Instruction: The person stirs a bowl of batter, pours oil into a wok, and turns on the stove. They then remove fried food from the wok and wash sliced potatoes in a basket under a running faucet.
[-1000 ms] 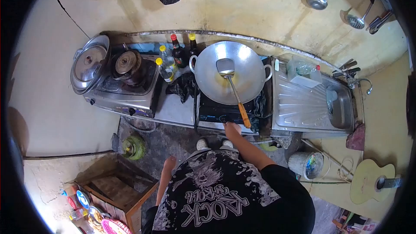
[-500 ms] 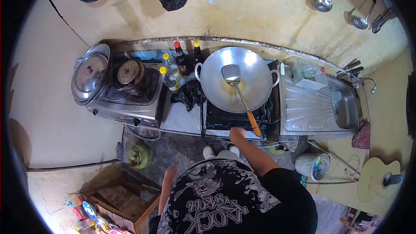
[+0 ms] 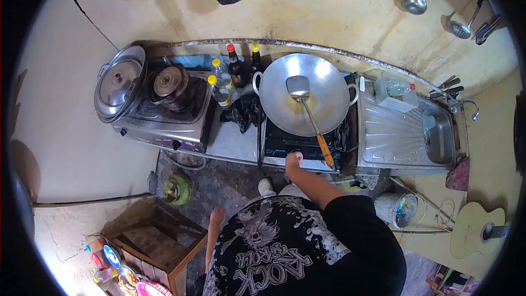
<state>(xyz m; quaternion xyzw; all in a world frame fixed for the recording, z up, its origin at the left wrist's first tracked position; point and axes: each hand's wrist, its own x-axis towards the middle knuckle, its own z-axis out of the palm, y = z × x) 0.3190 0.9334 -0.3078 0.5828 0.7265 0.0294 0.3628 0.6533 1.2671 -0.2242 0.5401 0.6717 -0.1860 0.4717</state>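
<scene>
My right hand (image 3: pixel 294 160), fingers curled in, is at the front control panel of a black induction cooker (image 3: pixel 276 145). A large metal wok (image 3: pixel 275 104) with two loop handles rests on this cooker. Inside the wok leans a metal spatula (image 3: pixel 298 87); its wooden handle sticks out over the front rim, just right of my right hand. Some yellowish liquid shows at the wok's bottom. My left hand (image 3: pixel 217 215) hangs low beside my body, away from the counter, its fingers hidden from view.
Left of the wok stand several bottles (image 3: pixel 219 93), a black plastic bag (image 3: pixel 241 114) and a gas stove (image 3: pixel 164 123) with a dark pot (image 3: pixel 171 85). To the right are a steel sink (image 3: pixel 441 142) and a plastic container (image 3: pixel 395 96). A green gas cylinder (image 3: pixel 178 189) sits on the floor.
My right hand has shifted slightly left along the cooker's front panel, its fingers now showing more. The whole view has moved a little; wok and spatula stay put.
</scene>
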